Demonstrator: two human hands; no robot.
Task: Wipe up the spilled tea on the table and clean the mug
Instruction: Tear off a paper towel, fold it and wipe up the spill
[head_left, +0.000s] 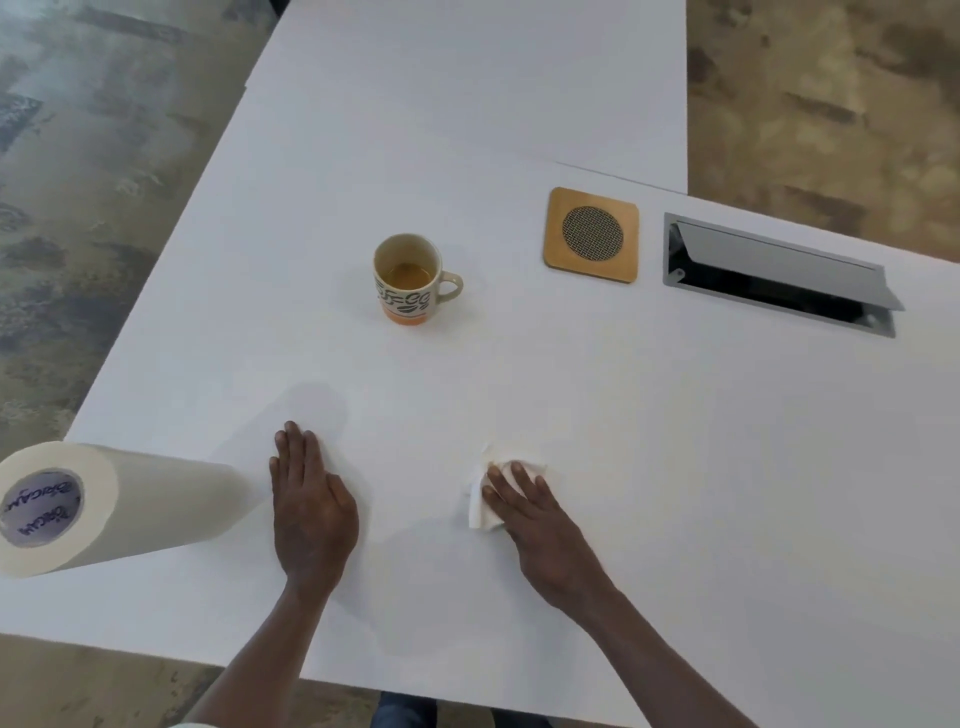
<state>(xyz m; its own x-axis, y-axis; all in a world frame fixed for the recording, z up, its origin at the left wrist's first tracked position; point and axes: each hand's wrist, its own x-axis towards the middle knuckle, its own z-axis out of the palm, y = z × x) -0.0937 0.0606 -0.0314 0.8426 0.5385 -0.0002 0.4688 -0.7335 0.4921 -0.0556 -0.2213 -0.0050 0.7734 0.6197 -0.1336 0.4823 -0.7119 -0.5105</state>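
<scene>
We press the folded paper towel flat under our right hand, fingers spread on top of it, low and right of centre on the desk. Our left hand lies open, palm down, holding nothing, beside the paper roll at lower left. The mug, upright with tea inside, stands well apart above centre. No spill shows clearly, so we should wipe with even pressure in overlapping strokes.
</scene>
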